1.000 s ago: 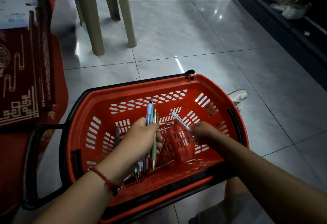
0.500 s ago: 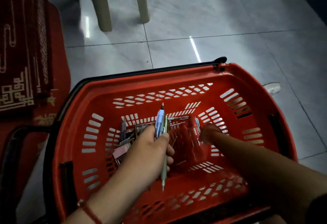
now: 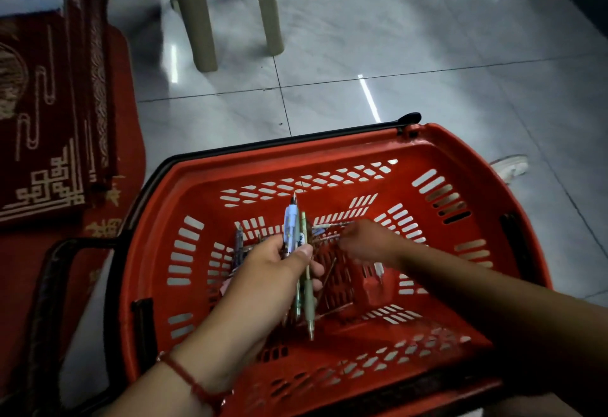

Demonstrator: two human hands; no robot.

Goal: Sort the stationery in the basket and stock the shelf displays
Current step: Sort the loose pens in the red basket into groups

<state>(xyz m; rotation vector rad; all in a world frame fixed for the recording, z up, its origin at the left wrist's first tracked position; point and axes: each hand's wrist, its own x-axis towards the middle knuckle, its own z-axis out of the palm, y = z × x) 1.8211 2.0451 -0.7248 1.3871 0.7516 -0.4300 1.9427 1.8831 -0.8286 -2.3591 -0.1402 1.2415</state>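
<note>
A bundle of slim plastic pens (image 3: 297, 252) is being gripped upright by the left hand (image 3: 273, 271), likely for collecting, while loose pens (image 3: 329, 235) in the red slotted plastic basket (image 3: 329, 153) are being pinched at by the right hand (image 3: 365, 242).

The left hand (image 3: 273, 271) reaches in from the lower left, back of the hand up, the forearm running diagonally from the bottom edge, with a red cord (image 3: 190, 380) round the wrist. Its fingers are curled round a bunch of pens (image 3: 297, 252), the thumb pressing across them, so that they stand up above the fist and hang below it. The right hand (image 3: 365, 242) comes in from the lower right on a long, shadowed forearm, fingers bent downward and toward the left; it is blurred, and whether it pinches anything cannot be told.
</note>
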